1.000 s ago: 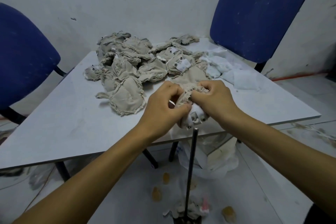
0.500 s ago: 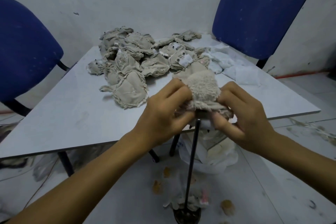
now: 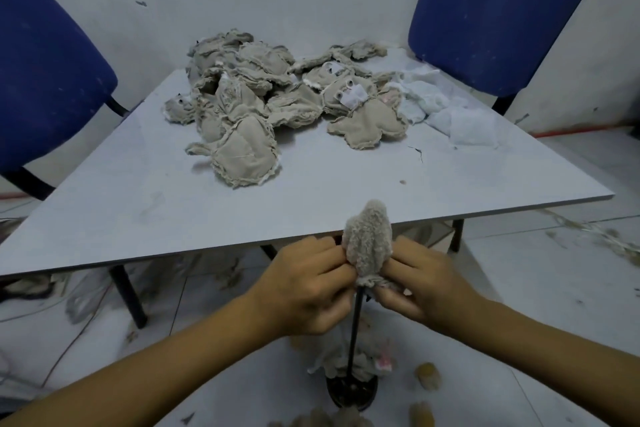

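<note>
The plush (image 3: 367, 243) sits capped over the top of a thin dark rod (image 3: 354, 333) that stands on a round base (image 3: 351, 392) on the floor, just in front of the near edge of the table (image 3: 138, 201). It is a small, rounded, fuzzy beige sleeve, pile side out, with its lower edge bunched around the rod.

Both hands are clamped on that edge. The left hand (image 3: 304, 288) pinches the left side of the bunched hem with fingers curled. The right hand (image 3: 426, 284) pinches the right side the same way, so the two hands nearly meet around the rod.

It looks light and limp, a soft fabric skin with no stiffness of its own — it takes its shape from the rod inside. The fuzz should give fair friction, so slipping is unlikely. The seams are probably the weak point, and a hard tug over the rod tip could strain them. The hem is the sensible place to hold, low and on both sides, pulling evenly downward.

On the table lies a pile (image 3: 249, 107) of flat beige skins, smooth side out with frayed edges — some with small eyes and white tags. White fluffy scraps (image 3: 460, 114) lie to its right. Two blue padded chairs (image 3: 502, 10) flank the table.
</note>
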A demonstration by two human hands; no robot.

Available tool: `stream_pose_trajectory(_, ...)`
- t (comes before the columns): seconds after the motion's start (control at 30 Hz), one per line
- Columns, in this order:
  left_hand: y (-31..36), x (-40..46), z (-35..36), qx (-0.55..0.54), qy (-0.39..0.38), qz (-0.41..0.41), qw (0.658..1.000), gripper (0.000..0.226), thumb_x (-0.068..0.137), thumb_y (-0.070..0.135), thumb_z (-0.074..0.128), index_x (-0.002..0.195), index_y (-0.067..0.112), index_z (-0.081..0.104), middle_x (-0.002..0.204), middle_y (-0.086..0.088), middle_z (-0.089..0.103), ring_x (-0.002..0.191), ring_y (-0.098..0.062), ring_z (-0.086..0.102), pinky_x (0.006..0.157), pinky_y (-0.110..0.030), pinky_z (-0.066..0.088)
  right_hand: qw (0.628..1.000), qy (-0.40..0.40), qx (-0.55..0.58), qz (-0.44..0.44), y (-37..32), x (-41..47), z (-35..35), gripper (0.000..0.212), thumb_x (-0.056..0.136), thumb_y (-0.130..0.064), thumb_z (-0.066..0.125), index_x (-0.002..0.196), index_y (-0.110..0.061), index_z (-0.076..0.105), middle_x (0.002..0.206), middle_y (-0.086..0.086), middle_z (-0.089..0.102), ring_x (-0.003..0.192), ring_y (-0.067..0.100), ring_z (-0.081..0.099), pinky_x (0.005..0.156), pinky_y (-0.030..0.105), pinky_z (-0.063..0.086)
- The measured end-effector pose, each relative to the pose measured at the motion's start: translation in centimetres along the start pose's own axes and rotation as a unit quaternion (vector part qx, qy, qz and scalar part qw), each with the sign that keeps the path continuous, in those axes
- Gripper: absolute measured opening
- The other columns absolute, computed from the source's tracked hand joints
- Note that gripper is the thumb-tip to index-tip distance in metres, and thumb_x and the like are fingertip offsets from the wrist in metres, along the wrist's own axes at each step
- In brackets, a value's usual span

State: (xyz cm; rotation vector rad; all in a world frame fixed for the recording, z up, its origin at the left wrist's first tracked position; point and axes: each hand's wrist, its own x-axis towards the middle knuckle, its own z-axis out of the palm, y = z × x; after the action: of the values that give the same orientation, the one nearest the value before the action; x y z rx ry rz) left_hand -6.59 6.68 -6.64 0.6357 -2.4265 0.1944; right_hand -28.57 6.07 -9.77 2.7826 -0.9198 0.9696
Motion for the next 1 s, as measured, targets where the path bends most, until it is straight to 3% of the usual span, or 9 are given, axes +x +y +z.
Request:
stream_pose_trajectory(0.13,-0.2,-0.9,0.3,-0.033,-0.055,-0.027,0.998,0.009,0.081,0.009,0.061,0.076,0.003,0.065,0.075,-0.012,0.059,0.062,-0.030,0.050,0.052,-0.040,0.040,0.998,-0.042,0.042,0.012,0.0,-0.8,0.3,0.033,0.095,-0.030,0.059,0.109,-0.003,0.071,0.100,0.011,0.069,0.087,0.034,0.065,0.065,0.041,0.054)
stream_pose_trajectory(0.3,-0.8,-0.4,-0.9,-0.059,-0.104,-0.028,0.992,0.015,0.082,0.008,0.062,0.092,0.000,0.070,0.090,-0.016,0.065,0.074,-0.034,0.058,0.060,-0.042,0.046,0.990,-0.128,0.049,-0.031,0.7,-0.6,-1.9,0.045,0.095,-0.033,0.058,0.128,-0.002,0.060,0.122,0.013,0.064,0.109,0.036,0.062,0.079,0.045,0.055)
stream_pose_trajectory(0.43,-0.6,1.4,-3.1,-0.039,-0.032,0.001,0.999,0.007,0.081,0.005,0.063,0.074,0.002,0.065,0.075,-0.012,0.056,0.063,-0.028,0.046,0.054,-0.039,0.038,0.989,-0.109,0.075,-0.062,0.5,1.3,-5.1,0.039,0.094,-0.029,0.058,0.126,-0.007,0.058,0.120,0.009,0.062,0.105,0.020,0.059,0.089,0.025,0.049)
stream_pose_trajectory(0.5,-1.0,3.0,-4.6,-0.056,0.015,-0.024,0.998,0.010,0.084,0.007,0.061,0.077,0.000,0.064,0.077,-0.009,0.054,0.067,-0.024,0.045,0.059,-0.031,0.039,0.992,-0.069,0.098,-0.047,0.6,2.8,-7.1,0.037,0.093,-0.031,0.058,0.126,-0.014,0.054,0.115,0.001,0.060,0.101,0.004,0.052,0.090,0.012,0.041)
stream_pose_trajectory(0.57,-1.5,4.7,-6.0,-0.109,0.043,-0.060,0.991,0.009,0.085,0.008,0.062,0.078,0.002,0.062,0.079,0.000,0.051,0.069,-0.015,0.046,0.064,-0.021,0.040,0.988,-0.061,0.142,-0.009,0.7,4.5,-9.1,0.033,0.092,-0.035,0.059,0.124,-0.025,0.057,0.117,-0.015,0.062,0.101,-0.004,0.056,0.086,0.010,0.044)
stream_pose_trajectory(0.63,-2.1,6.1,-7.0,-0.182,0.044,-0.114,0.976,0.004,0.083,0.006,0.065,0.080,0.006,0.062,0.076,0.007,0.053,0.065,-0.010,0.052,0.060,-0.022,0.044,0.963,-0.106,0.242,0.059,1.0,6.1,-10.9,0.028,0.091,-0.038,0.060,0.119,-0.034,0.061,0.120,-0.022,0.064,0.107,0.001,0.063,0.086,0.015,0.050)
stream_pose_trajectory(0.73,-2.9,7.5,-7.2,-0.317,0.030,-0.212,0.924,0.006,0.083,0.009,0.066,0.082,0.008,0.061,0.072,0.004,0.056,0.061,-0.011,0.055,0.054,-0.032,0.047,0.904,-0.159,0.369,0.146,1.8,7.6,-12.5,0.033,0.088,-0.036,0.065,0.119,-0.026,0.069,0.114,-0.003,0.071,0.104,0.016,0.067,0.085,0.024,0.055)
stream_pose_trajectory(0.87,-3.3,8.9,-6.5,-0.446,0.037,-0.261,0.856,0.013,0.083,0.010,0.065,0.076,0.014,0.054,0.064,0.001,0.049,0.051,-0.010,0.045,0.046,-0.027,0.036,0.873,-0.118,0.434,0.187,2.6,9.0,-12.6,0.019,0.082,-0.027,0.077,0.100,-0.023,0.075,0.093,0.008,0.074,0.084,0.016,0.070,0.073,0.021,0.055)
stream_pose_trajectory(1.0,-3.7,10.0,-5.7,-0.479,0.062,-0.290,0.826,0.009,0.080,0.008,0.059,0.075,0.013,0.052,0.061,0.004,0.046,0.048,-0.009,0.041,0.043,-0.023,0.030,0.852,-0.026,0.462,0.245,2.6,10.0,-11.0,0.011,0.078,-0.018,0.073,0.085,-0.010,0.071,0.069,0.004,0.068,0.064,0.011,0.065,0.059,0.018,0.052)
